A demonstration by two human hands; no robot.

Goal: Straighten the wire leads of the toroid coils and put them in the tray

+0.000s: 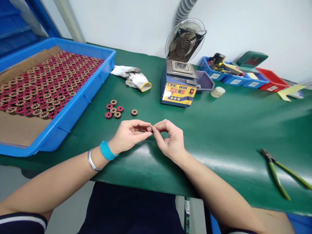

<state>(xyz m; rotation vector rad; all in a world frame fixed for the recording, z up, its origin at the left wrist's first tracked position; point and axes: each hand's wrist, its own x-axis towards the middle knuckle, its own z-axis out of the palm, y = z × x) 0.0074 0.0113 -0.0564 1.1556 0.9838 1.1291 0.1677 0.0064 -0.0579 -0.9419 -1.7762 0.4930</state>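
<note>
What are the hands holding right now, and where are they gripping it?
A small red wound coil, pinched at its edges between the fingertips of the left hand and the right hand, above the green table.

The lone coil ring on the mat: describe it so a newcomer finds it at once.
Start at the big blue tray on the left of the green mat. Just right of it lies a cluster of coil rings. The lone coil ring sits apart, to that cluster's right, touching none.

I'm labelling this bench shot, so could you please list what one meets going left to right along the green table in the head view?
Blue tray of wound coils → loose coils → white gloves → solder pot → tape roll → small bins → green-handled pliers.
</note>
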